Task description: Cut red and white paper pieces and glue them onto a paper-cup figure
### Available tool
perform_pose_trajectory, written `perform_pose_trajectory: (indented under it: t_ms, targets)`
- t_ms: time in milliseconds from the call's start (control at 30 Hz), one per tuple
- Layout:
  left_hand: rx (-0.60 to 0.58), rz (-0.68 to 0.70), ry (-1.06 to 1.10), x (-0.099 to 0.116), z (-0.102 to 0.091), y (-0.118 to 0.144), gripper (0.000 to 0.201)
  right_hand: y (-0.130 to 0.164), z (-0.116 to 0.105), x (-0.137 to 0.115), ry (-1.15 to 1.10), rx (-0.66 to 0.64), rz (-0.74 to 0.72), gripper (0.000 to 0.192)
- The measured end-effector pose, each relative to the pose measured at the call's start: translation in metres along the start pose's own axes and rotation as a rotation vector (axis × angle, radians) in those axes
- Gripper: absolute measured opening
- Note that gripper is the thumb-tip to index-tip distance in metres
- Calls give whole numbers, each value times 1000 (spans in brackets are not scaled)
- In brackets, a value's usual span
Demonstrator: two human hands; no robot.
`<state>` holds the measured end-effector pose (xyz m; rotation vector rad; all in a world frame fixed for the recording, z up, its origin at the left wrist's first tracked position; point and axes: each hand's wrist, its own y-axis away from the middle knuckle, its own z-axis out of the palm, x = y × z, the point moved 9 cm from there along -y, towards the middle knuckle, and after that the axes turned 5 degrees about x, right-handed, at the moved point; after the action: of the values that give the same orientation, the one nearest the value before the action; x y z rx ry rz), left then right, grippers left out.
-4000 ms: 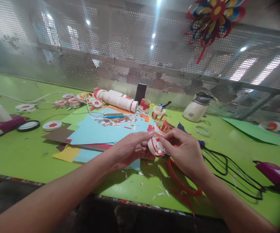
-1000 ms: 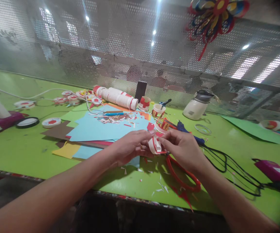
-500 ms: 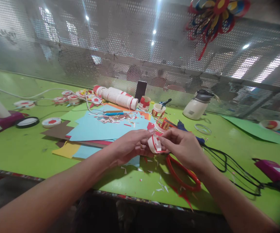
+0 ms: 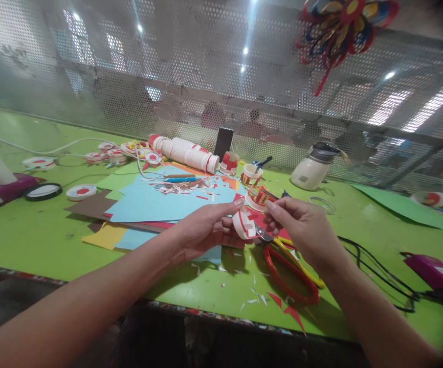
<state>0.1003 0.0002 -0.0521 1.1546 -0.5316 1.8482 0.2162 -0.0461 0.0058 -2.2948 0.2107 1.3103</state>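
Note:
My left hand (image 4: pixel 206 230) holds a small white paper cup (image 4: pixel 243 225) on its side, thumb and fingers around the rim. Red paper pieces are stuck on the cup's wall. My right hand (image 4: pixel 302 225) hovers just right of the cup, not touching it. Its thumb and forefinger are pinched together, and I can make out nothing between them. Under my right hand, scissors with red and yellow handles (image 4: pixel 292 278) lie on the green table (image 4: pixel 33 235). Red and white paper scraps (image 4: pixel 256 294) are scattered near the front edge.
Coloured paper sheets (image 4: pixel 160 204) lie behind my hands, with a lying stack of cups (image 4: pixel 186 151), a phone (image 4: pixel 223 143), decorated cups (image 4: pixel 250 175) and a white jar (image 4: pixel 313 166) beyond. A black cable (image 4: pixel 378 276) runs to a magenta device (image 4: pixel 436 273). A perforated metal screen (image 4: pixel 91 76) backs the table.
My right hand has let go of the cup and lifted away to the right. The scissors' yellow handle now shows beneath it. My left hand still holds the cup.

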Motion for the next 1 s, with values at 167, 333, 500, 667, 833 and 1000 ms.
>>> perform_pose_trajectory:
  t_ms: [167, 333, 500, 667, 833, 1000]
  targets:
    - [-15, 3, 9, -1, 0, -1, 35, 5, 7, -4, 7, -38, 3, 26]
    - [-39, 2, 19, 0, 2, -1, 33, 5, 4, -2, 69, -37, -19, 27]
    - [-16, 9, -8, 2, 1, 1, 35, 8, 6, -6, 110, -59, -79, 26]
    - [-2, 65, -55, 9, 4, 3, 32, 9, 3, -11, 128, -9, -115, 22]
    - [-7, 164, -76, 17, 8, 5, 26, 9, -6, -16, 112, 90, -154, 20]
    - [-14, 178, -36, 20, 8, 7, 23, 9, -12, -18, 89, 144, -170, 17]
